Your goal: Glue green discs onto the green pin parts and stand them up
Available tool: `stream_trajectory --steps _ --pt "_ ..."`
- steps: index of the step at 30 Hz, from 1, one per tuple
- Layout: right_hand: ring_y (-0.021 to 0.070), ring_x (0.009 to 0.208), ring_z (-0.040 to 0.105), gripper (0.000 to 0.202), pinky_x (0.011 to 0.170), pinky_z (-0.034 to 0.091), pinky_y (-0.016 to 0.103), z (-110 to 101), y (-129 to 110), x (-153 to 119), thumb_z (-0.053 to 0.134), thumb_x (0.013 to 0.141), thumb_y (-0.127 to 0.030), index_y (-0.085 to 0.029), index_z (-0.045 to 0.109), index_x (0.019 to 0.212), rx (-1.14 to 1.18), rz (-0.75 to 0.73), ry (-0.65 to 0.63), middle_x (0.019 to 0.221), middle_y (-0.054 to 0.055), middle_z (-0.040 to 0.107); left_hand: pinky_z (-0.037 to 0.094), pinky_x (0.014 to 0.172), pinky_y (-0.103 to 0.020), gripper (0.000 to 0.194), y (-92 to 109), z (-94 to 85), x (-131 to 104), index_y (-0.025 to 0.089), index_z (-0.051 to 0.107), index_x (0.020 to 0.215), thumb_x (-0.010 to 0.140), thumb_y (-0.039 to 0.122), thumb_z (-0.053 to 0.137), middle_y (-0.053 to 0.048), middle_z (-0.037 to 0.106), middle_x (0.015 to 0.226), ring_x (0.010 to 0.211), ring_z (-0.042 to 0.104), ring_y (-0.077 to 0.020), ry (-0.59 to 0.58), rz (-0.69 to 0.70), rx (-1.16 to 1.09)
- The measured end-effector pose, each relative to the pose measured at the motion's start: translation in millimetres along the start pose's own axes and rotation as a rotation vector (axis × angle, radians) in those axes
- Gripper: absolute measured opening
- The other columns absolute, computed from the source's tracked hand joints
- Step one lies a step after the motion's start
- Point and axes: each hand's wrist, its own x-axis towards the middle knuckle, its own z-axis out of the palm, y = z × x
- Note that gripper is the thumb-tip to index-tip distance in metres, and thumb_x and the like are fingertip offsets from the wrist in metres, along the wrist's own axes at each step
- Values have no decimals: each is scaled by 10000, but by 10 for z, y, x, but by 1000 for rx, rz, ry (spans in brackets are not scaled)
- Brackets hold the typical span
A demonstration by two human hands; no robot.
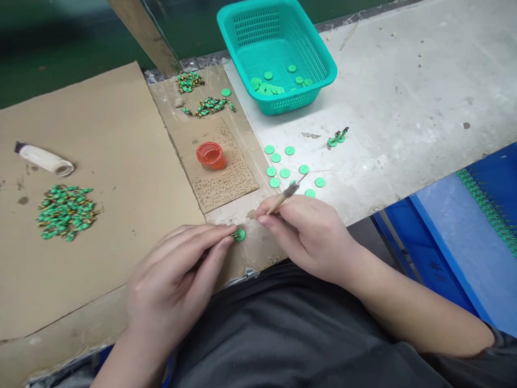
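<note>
My left hand [177, 269] is closed, thumb and forefinger pinching a small green-and-dark painted piece. That piece sits at the edge of a round green base [240, 235] with a button-like look, close to the table's front edge. In my right hand [311, 231] is a slim wooden-handled tool [278, 201]. Its grey metal end points up and away from the base; I cannot tell whether it is a brush or a needle tool. Beyond it lie several loose green discs [285, 173] with small holes. A red cup [211, 156] of liquid stands on a speckled cardboard piece [226, 186].
A teal basket [278, 105] holding more discs stands at the back. Small painted pieces lie in piles on cardboard, one pile [67, 212] near a white tube [44, 158]. Two assembled pieces [337, 138] are to the right. A blue crate [444, 253] sits below the table edge.
</note>
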Motion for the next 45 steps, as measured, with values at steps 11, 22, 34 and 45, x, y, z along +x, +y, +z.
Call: stream_trajectory --steps 11,22,34,45 --pt "223 1009 853 229 926 681 349 17 -32 -2 656 1251 -339 -266 755 1058 15 10 -6 1089 36 876 677 1018 -347 277 -80 44 -7 335 911 1287 1081 168 829 -3 950 1173 1001 885 -201 16 234 87" --pt "175 1130 848 370 1069 678 344 176 -119 38 509 1307 -443 -263 769 1115 -72 25 -64 1087 -38 809 674 1027 -313 138 -97 108 -11 291 938 1178 1149 307 805 -3 953 1154 1035 888 -177 97 172 110" --pt "187 1060 841 310 1038 689 355 215 -135 11 569 1281 -369 -265 754 1054 -113 21 -45 1079 -29 812 638 1041 -244 125 -82 120 -18 262 917 1180 1121 194 831 9 952 1171 1059 885 -141 98 234 102" --pt "194 985 739 219 967 605 325 347 -177 -18 618 1274 -257 -238 671 1062 -46 -105 18 1037 27 765 651 1056 -241 86 -46 99 -63 257 852 1122 1135 185 805 26 933 1131 1065 884 -132 94 219 189"
